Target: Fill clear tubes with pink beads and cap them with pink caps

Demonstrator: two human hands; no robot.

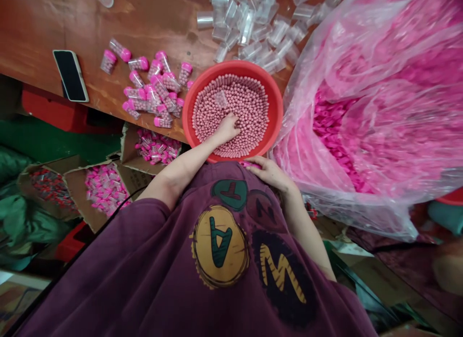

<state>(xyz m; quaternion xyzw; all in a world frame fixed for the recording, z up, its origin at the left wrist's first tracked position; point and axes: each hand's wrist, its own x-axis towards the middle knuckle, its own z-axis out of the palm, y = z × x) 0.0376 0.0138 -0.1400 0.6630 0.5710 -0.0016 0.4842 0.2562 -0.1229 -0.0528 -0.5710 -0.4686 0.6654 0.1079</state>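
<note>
Diffuse light evenly covers the pink beads (pixel 253 110); clear plastic tubes (pixel 247 27) glint at twelve o'clock. Four o'clock is dim, blurred.

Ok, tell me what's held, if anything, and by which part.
Right hand: a pink piece, its gripped part unclear. Left hand, among the beads: cannot tell.

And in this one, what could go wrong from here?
Beads could spill: the red bowl sits at the near edge of the table, close to the purple shirt, and the left hand is in the loose pink beads, so a bump might tip some out. The capped bottles could roll off, as they lie loosely heaped by that edge. The phone might get knocked down too, its lower end being close to the edge.
</note>
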